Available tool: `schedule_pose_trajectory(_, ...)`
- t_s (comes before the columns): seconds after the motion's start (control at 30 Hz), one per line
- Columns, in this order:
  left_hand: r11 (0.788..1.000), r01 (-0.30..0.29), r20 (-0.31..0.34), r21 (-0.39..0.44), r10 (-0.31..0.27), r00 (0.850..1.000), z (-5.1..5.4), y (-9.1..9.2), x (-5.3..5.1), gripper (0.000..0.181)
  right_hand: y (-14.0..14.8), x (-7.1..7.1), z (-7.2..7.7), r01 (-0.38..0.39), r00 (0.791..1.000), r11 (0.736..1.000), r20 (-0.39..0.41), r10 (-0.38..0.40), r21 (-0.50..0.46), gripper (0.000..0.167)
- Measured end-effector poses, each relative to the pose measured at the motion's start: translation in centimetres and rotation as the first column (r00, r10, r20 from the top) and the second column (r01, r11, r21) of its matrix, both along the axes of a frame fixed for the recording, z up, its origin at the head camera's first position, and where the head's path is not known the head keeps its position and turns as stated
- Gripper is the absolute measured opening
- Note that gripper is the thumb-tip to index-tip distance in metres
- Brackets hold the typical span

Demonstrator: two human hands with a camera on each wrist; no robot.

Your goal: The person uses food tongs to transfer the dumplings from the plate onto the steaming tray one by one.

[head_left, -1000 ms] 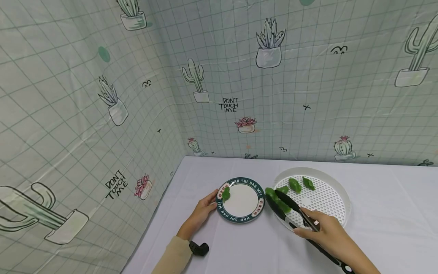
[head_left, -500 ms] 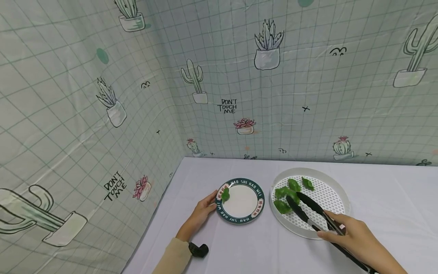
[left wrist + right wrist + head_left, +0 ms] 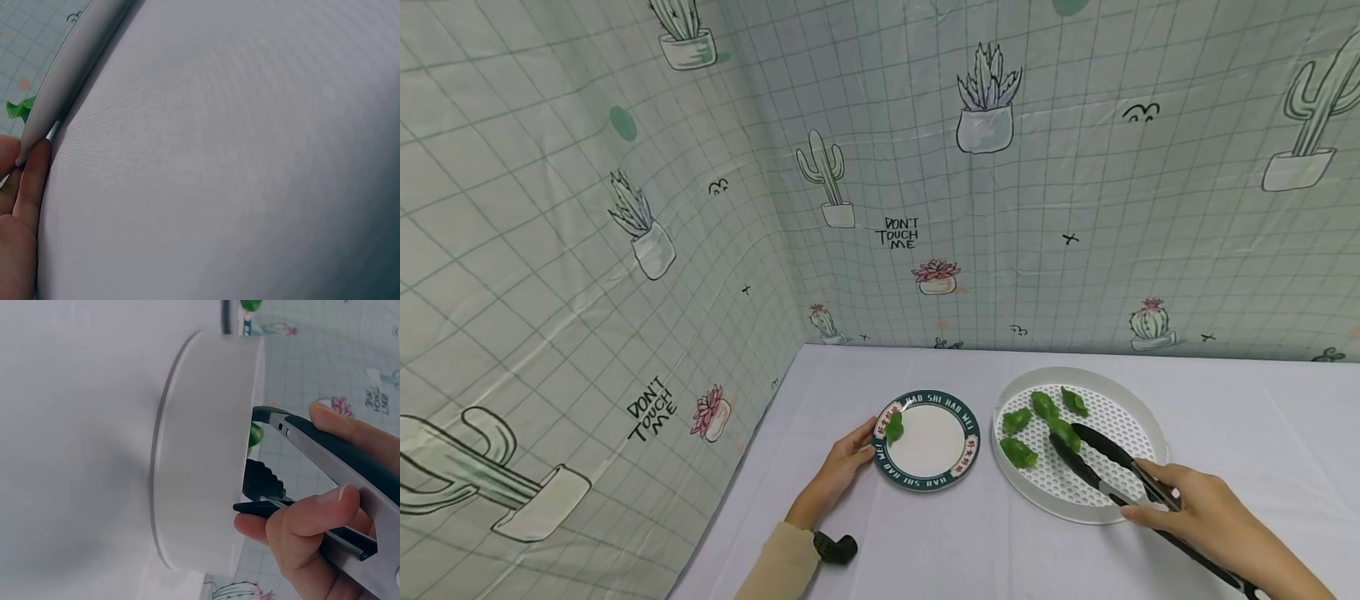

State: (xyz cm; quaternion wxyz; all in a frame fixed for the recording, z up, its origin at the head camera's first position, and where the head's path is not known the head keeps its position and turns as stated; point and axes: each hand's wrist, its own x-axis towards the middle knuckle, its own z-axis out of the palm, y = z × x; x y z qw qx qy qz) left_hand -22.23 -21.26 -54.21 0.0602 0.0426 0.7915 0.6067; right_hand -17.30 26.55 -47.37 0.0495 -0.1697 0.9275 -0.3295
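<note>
My left hand (image 3: 844, 457) pinches the left rim of a small white plate (image 3: 927, 482) with a dark green lettered border. In the left wrist view the thumb and fingers lie on either side of the rim. A green pepper piece (image 3: 894, 427) lies on the plate's left side. My right hand (image 3: 1206, 504) holds black kitchen tongs (image 3: 1078, 465), their jaws spread. Their tips are at a green pepper piece (image 3: 1063, 433) in a round white perforated basket (image 3: 1037, 497). Several other pieces lie around it, including one (image 3: 1018, 453) at the left.
A white cloth (image 3: 917, 550) covers the table. Cactus-printed grid fabric (image 3: 1037, 208) hangs behind and at the left. In the right wrist view the basket wall (image 3: 203, 450) stands up beside the tongs. A black device (image 3: 837, 547) sits at my left wrist.
The tongs have moved right, from the basket's left edge toward its middle. The green pepper piece that was between their jaws now lies loose at the left. My left hand and the plate stay put.
</note>
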Motion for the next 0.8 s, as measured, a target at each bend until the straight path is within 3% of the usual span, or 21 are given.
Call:
schedule_pose_trajectory(0.2, 1.0, 0.008, -0.013, 0.004, -0.008, 1.0, 0.1, 0.0, 0.1, 0.053, 0.1, -0.9, 0.6, -0.035, 0.999, 0.996, -0.033, 0.038, 0.076, 0.073)
schedule_pose_trajectory(0.5, 1.0, 0.005, 0.005, 0.003, -0.005, 1.0, 0.1, 0.1, 0.0, 0.053, 0.1, -1.3, 1.1, -0.053, 0.998, 0.992, 0.032, 0.05, 0.113, 0.076)
schedule_pose_trajectory(0.8, 1.0, 0.01, -0.001, -0.005, -0.01, 1.0, 0.1, 0.2, 0.0, 0.053, 0.6, -1.7, 0.4, -0.039, 0.999, 0.99, 0.005, 0.039, 0.135, 0.076)
